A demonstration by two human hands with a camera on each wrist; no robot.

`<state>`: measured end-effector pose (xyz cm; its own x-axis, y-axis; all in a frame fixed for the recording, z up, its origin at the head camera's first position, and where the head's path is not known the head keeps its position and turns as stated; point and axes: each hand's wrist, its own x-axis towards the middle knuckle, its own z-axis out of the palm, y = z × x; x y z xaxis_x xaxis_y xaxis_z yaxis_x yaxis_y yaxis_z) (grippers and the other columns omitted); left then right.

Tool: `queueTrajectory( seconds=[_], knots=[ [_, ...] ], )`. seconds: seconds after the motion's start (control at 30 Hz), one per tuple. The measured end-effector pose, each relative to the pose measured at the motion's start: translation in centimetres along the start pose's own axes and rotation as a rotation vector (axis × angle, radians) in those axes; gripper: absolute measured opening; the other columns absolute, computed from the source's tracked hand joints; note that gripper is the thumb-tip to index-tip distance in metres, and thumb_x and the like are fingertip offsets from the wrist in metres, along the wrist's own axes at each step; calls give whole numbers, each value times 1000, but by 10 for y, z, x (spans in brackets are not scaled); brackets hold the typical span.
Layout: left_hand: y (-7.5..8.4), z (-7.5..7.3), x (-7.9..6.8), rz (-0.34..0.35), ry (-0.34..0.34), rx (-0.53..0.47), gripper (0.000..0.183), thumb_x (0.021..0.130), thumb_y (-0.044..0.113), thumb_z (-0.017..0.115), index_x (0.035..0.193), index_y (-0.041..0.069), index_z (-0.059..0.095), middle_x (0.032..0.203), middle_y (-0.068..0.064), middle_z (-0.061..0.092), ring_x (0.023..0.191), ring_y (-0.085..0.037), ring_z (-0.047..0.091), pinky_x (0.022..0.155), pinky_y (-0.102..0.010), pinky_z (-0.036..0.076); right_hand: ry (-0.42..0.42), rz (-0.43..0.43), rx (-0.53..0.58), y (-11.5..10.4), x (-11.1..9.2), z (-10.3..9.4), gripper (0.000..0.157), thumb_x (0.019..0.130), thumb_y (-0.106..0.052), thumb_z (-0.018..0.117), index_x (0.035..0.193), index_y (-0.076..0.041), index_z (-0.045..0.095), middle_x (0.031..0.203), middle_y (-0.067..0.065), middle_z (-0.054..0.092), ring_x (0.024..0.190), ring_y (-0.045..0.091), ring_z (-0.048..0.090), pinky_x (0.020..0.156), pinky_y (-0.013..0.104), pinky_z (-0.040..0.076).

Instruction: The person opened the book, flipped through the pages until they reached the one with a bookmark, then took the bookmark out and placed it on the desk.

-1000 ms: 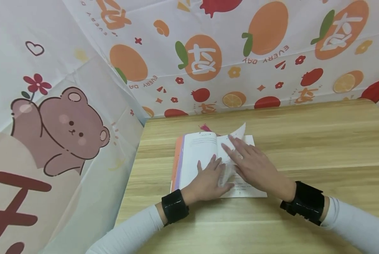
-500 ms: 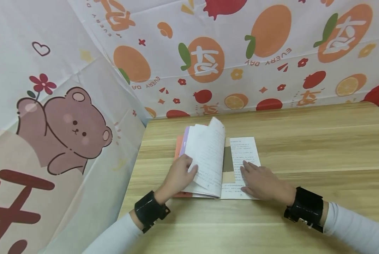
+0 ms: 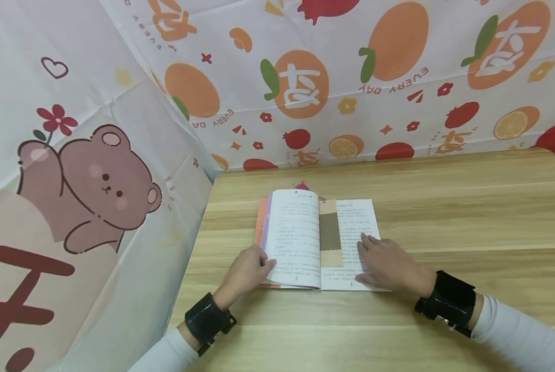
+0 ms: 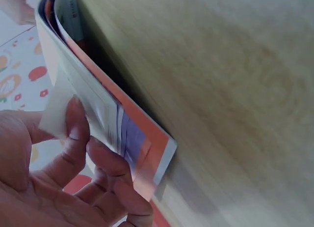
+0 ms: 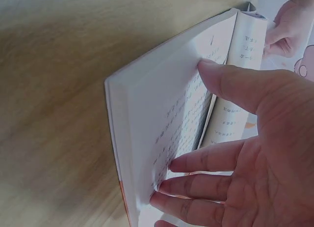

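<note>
An open paperback book (image 3: 293, 237) lies on the table, with an orange and purple cover flap (image 3: 261, 222) showing at its left side. A tan and brown bookmark (image 3: 330, 232) lies along the gutter on the right page. Its pink tassel (image 3: 302, 186) sticks out above the book. At the lower left edge, my left hand (image 3: 247, 271) pinches the book's page edge; in the left wrist view a white page (image 4: 56, 106) sits between thumb and index finger. My right hand (image 3: 389, 263) rests on the right page, fingers extended, as the right wrist view also shows.
The book lies on a light wood-grain table (image 3: 463, 222). A fruit-printed cloth (image 3: 249, 88) hangs along its back edge, and a bear-printed cloth (image 3: 105, 196) hangs at the left. Black bands (image 3: 447, 302) circle both wrists.
Pages have been turned over to the left and now lie flatter, uncovering the bookmark. My left hand has moved left and down to the book's edge; my right hand has settled on the right page.
</note>
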<state>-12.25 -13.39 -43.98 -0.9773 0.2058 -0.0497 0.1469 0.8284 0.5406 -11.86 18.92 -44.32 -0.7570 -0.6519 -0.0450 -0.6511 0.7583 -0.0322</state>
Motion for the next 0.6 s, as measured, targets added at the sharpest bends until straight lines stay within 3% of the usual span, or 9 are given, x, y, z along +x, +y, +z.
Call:
queueTrajectory(
  seconds=[0.23,0.4,0.47,0.53,0.6],
  knots=[
    [1,7,1,-71,-99,40,29,79,13,52,51,11,48,47,1,35,37,-11,32,35,-23,23,2,-18,-18,0,0,2,75,82,-53,53,121,12,47,127,33,46,116,40,41,90,54,43],
    [6,9,5,-17,-123,175,33,76,13,56,44,12,47,42,4,34,37,-11,34,37,-24,25,35,-9,-28,4,6,-4,70,79,-54,56,112,8,56,113,29,59,99,36,56,77,48,51],
    [8,11,9,15,-93,252,22,73,13,60,53,9,53,49,2,41,44,-14,39,44,-29,30,41,12,8,6,11,-7,64,78,-54,57,104,4,60,97,22,66,79,28,60,64,42,53],
    [11,14,14,34,-42,335,11,70,14,63,72,5,58,62,-3,47,56,-18,43,53,-36,35,35,39,60,9,17,-11,56,77,-54,58,93,-1,61,77,11,65,61,19,54,51,35,48],
    [14,17,18,73,11,419,36,68,13,65,101,2,55,84,-11,52,75,-25,47,65,-44,39,20,71,116,11,24,-14,50,77,-54,59,86,-5,61,61,3,56,52,14,44,45,30,38]
  ],
)
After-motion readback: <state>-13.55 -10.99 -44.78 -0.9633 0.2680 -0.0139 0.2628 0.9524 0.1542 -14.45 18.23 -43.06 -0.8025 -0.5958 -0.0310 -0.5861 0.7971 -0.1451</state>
